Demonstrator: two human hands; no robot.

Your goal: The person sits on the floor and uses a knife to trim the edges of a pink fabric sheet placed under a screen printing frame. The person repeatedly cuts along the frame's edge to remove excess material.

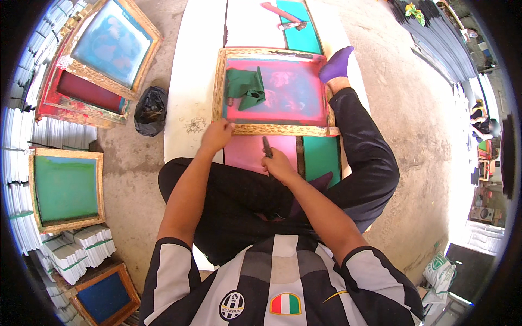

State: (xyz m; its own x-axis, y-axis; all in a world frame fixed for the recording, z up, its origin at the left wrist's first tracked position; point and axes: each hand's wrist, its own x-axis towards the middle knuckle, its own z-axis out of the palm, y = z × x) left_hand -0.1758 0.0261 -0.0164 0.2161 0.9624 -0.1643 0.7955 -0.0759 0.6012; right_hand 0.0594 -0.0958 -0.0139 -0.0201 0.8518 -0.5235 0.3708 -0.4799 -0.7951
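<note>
A wooden-framed printing screen (293,130) with pink-and-blue stained mesh lies flat in front of me. My left hand (217,135) has its fingers closed at the frame's near left corner. My right hand (279,164) grips a slim dark handled tool (266,143), pointing away from me just short of the frame's near edge; its exact kind is unclear. On the mesh's left half lies a crumpled dark green cloth (246,87). Pink (261,154) and green (321,157) panels show under the frame. My right foot in a purple sock (337,62) touches the frame's right side.
Beyond the screen, a reddish strip-like tool (280,12) and a small white tube (289,25) lie on the white surface (190,70). At left are a black plastic bag (150,111), a blue-meshed screen (112,43), a green-meshed screen (68,187) and bundled white stacks (81,250).
</note>
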